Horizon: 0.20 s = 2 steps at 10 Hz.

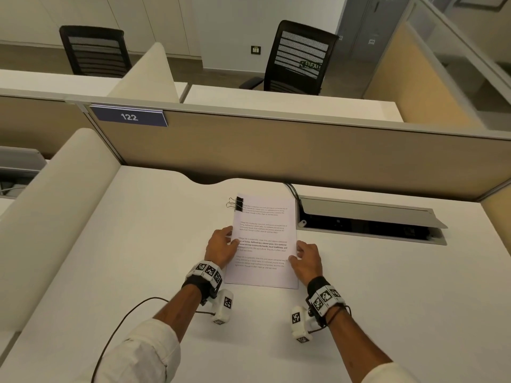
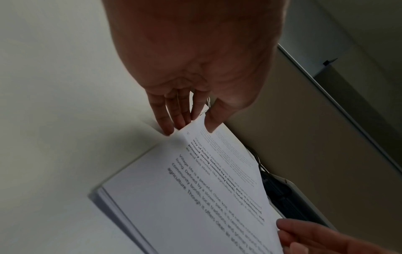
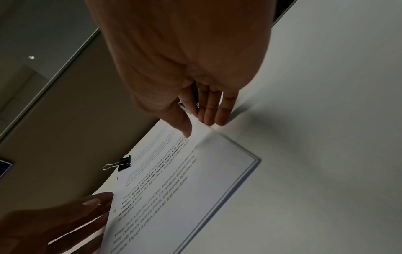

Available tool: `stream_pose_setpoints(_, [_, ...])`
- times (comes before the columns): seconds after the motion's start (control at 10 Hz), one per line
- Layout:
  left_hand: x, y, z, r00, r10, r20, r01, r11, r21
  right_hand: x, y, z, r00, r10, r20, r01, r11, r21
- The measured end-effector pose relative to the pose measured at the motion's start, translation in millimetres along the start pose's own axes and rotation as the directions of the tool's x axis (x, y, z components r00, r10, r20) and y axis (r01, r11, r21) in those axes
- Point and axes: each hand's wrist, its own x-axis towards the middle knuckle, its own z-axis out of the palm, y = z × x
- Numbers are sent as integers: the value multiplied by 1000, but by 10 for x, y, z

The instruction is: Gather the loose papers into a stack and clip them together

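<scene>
A stack of printed white papers (image 1: 262,244) lies flat on the white desk (image 1: 138,258), squared up. A black binder clip (image 1: 239,203) sits on its far left corner, wire handles pointing left. My left hand (image 1: 221,246) is at the stack's left edge. In the left wrist view the papers (image 2: 195,197) meet the straight fingers (image 2: 168,127), and the thumb rests on the top sheet. My right hand (image 1: 305,258) mirrors this at the right edge. The right wrist view shows that hand (image 3: 197,128) touching the papers (image 3: 185,180), with the clip (image 3: 124,163) beyond.
An open cable box (image 1: 370,219) with a raised flap is set into the desk right of the papers, and black cables (image 1: 293,190) run into it. A tan divider panel (image 1: 276,150) bounds the far edge. A padded partition (image 1: 55,217) stands on the left.
</scene>
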Motion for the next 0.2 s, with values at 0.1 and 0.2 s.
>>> stream_pose_setpoints(0.1, [6, 27, -24, 1000, -1, 17, 2, 1000, -7, -15, -20, -41, 1000, -1, 22, 1, 1000, 11])
stream_pose_setpoints(0.2, [-36, -6, -51, 999, -10, 51, 10, 1000, 6, -80, 51, -35, 1000, -7, 16, 8, 1000, -20])
